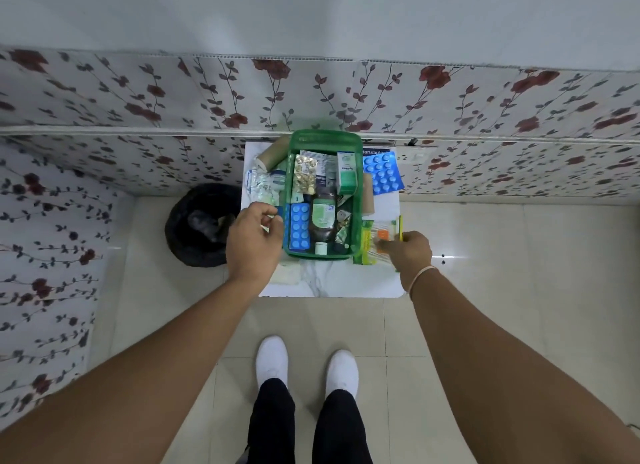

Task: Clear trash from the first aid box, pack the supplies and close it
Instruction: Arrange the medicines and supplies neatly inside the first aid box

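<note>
A green first aid box point(323, 138) stands open on a small white table point(332, 280). Inside lie a brown bottle point(323, 221), a blue pill strip point(300, 226), a gold pill strip point(304, 178) and a green-white carton point(347, 172). My left hand point(254, 243) hovers at the box's left edge, fingers curled on a small clear scrap. My right hand point(410, 252) grips a yellow-green clear packet point(377, 236) lying right of the box. Another blue pill strip point(382, 172) lies beyond it.
A black-lined trash bin point(197, 226) stands on the floor left of the table. Clear wrappers point(261, 183) and a cardboard roll point(273, 155) lie left of the box. Flower-patterned walls close in behind and to the left. My white shoes point(306, 366) stand on the tiled floor.
</note>
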